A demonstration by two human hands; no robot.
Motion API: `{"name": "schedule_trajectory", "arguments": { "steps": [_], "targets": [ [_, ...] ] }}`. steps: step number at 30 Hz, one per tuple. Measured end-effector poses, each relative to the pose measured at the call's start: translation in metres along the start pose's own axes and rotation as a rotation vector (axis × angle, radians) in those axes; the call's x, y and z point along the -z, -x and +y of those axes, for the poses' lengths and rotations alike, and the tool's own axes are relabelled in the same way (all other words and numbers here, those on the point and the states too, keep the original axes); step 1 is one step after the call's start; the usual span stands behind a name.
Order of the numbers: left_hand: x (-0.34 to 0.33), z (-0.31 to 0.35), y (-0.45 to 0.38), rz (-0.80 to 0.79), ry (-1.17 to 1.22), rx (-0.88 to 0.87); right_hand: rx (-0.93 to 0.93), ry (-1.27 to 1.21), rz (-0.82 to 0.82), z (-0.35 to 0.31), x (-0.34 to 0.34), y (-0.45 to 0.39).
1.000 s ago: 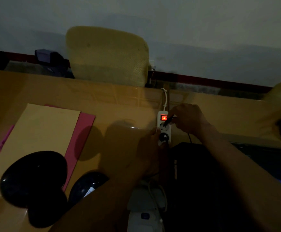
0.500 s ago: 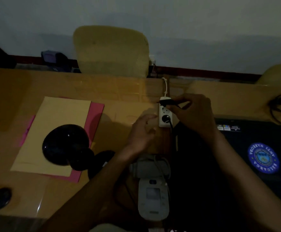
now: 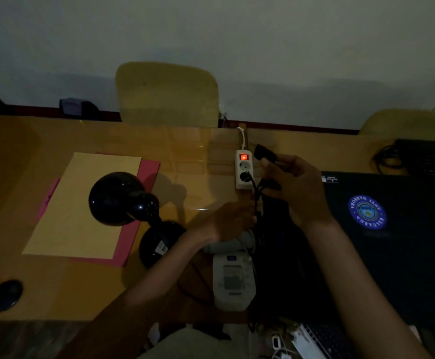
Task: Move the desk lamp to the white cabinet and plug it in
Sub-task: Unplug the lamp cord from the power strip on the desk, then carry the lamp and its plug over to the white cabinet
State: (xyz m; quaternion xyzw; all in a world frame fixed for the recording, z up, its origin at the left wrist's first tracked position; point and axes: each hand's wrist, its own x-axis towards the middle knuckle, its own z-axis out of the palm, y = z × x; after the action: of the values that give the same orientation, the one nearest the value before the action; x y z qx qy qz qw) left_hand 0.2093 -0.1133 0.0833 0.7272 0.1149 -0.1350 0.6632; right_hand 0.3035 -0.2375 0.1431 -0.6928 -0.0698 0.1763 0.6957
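Note:
The black desk lamp stands on the wooden desk, its shade over a yellow envelope and its round base beside my left wrist. A white power strip with a lit red switch lies mid-desk; its upper socket is bare and a black plug sits in the lower one. My right hand is shut on a black plug, held just right of the strip and out of it. My left hand rests below the strip on the black cord, fingers curled; its grip is unclear.
A yellow envelope lies on a pink folder at left. A white blood-pressure monitor sits near the front edge, a closed black laptop with a round blue sticker at right. A small dark disc lies front left. A chair back stands behind the desk.
My right hand has pulled the black plug out of the strip's upper socket and moved it right. My left hand has drawn back from the strip toward the cord. The view has shifted.

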Motion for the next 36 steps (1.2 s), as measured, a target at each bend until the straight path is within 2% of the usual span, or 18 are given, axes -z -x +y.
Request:
{"name": "schedule_trajectory", "arguments": {
  "steps": [5, 12, 15, 18, 22, 26, 33, 36],
  "targets": [
    [-0.003, 0.001, 0.028, 0.134, 0.143, -0.128, -0.083, -0.086, 0.057, 0.015, -0.013, 0.020],
    [0.042, 0.029, 0.078, 0.375, -0.210, -0.355, -0.219, -0.137, 0.045, 0.025, -0.036, 0.032],
    [0.055, 0.044, 0.091, 0.395, -0.262, -0.377, -0.255, -0.188, -0.017, 0.025, -0.048, 0.037],
    [0.058, 0.032, 0.109, 0.411, -0.303, -0.323, -0.423, -0.147, -0.030, 0.040, -0.060, 0.053],
    [0.058, -0.003, 0.144, 0.406, -0.279, -0.202, -0.698, -0.179, -0.199, 0.078, -0.081, 0.099],
    [0.050, -0.051, 0.182, 0.354, -0.212, -0.052, -0.763, -0.321, -0.228, 0.118, -0.102, 0.153],
    [0.030, -0.121, 0.244, 0.425, 0.078, 0.217, -0.801, -0.140, -0.196, 0.161, -0.125, 0.219],
    [0.026, -0.144, 0.259, 0.500, 0.301, 0.305, -0.789, -0.095, -0.196, 0.167, -0.140, 0.237]
  ]
}}
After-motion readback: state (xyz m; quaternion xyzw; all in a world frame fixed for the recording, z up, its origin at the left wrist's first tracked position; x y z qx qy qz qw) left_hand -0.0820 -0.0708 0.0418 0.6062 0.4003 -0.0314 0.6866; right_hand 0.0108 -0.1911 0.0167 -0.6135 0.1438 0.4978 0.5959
